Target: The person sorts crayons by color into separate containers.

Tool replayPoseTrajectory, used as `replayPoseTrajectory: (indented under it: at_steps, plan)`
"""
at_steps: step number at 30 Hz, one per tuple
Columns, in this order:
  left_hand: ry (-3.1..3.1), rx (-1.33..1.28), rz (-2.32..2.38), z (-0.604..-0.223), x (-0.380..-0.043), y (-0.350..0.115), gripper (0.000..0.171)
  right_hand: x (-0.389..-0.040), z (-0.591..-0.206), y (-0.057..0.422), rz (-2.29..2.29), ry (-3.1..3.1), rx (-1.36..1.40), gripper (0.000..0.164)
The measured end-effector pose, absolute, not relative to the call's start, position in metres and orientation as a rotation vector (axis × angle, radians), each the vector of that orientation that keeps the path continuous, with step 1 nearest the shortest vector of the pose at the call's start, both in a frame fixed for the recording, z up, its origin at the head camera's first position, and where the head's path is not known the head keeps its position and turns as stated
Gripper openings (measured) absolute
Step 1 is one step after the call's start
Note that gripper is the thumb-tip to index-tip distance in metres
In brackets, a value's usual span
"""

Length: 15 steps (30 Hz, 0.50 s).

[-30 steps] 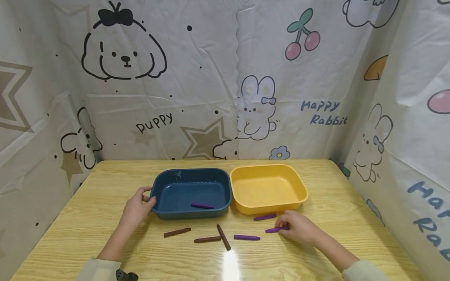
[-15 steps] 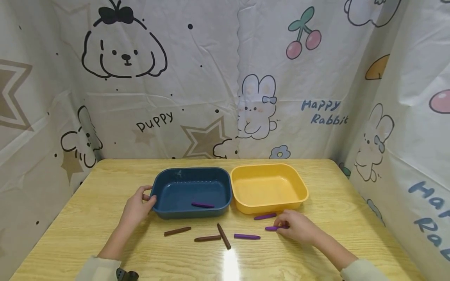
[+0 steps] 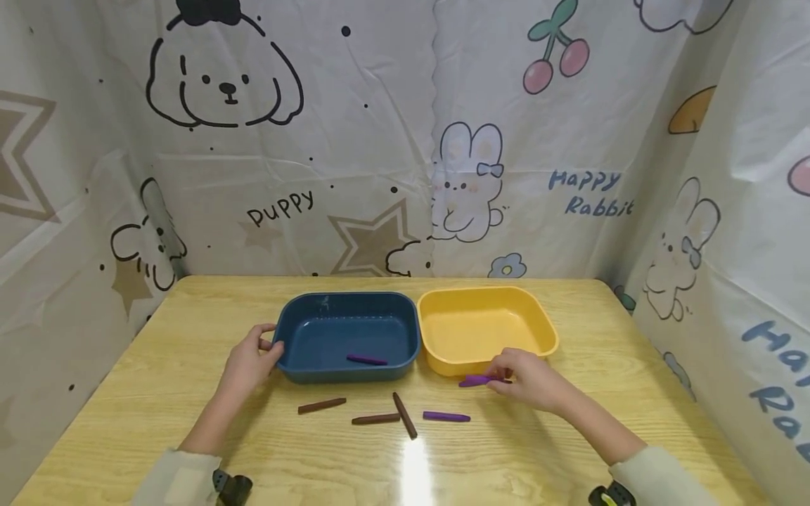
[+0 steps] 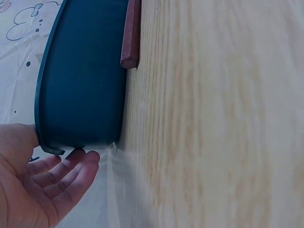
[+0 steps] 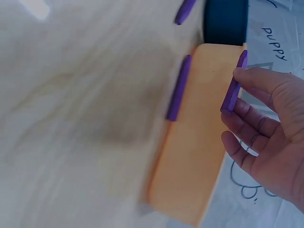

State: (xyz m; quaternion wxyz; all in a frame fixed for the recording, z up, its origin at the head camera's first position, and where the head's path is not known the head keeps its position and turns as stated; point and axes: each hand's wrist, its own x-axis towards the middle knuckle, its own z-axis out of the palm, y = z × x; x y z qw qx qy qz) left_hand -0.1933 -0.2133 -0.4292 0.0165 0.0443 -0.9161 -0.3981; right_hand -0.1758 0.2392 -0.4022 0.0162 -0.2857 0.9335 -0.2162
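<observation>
My right hand (image 3: 531,379) pinches a purple crayon (image 5: 232,90) between thumb and fingers, raised in front of the yellow bin (image 3: 443,365). Below it, another purple crayon (image 5: 179,88) lies along the bin's foot, partly hidden in the head view. At the left end of the dark blue bin (image 3: 344,374), my left hand (image 3: 249,357) grips the rim, thumb over the edge and fingers against the outside (image 4: 71,175). One purple crayon (image 3: 367,360) lies inside the blue bin. On the table is a third loose purple crayon (image 3: 446,417).
Three brown crayons lie before the blue bin: one at left (image 3: 321,405), a middle crayon (image 3: 376,419) and a slanted crayon (image 3: 405,416) touching or nearly touching it. Both bins stand side by side on the wooden table (image 3: 316,471). Printed cloth (image 3: 380,140) hangs behind.
My right hand has lifted its purple crayon off the table and moved it up toward the yellow bin. The left hand stays at the blue bin. The head view has tilted slightly downward.
</observation>
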Motion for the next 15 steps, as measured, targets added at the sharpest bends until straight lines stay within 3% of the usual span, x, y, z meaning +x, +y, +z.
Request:
replayPoseTrajectory:
  at_steps: [15]
  plan:
    - [-2.852,0.155,-1.278,-0.429,-0.195,-0.213,0.05,-0.201,-0.375,0.197,-0.589,2.9,-0.939,0.012]
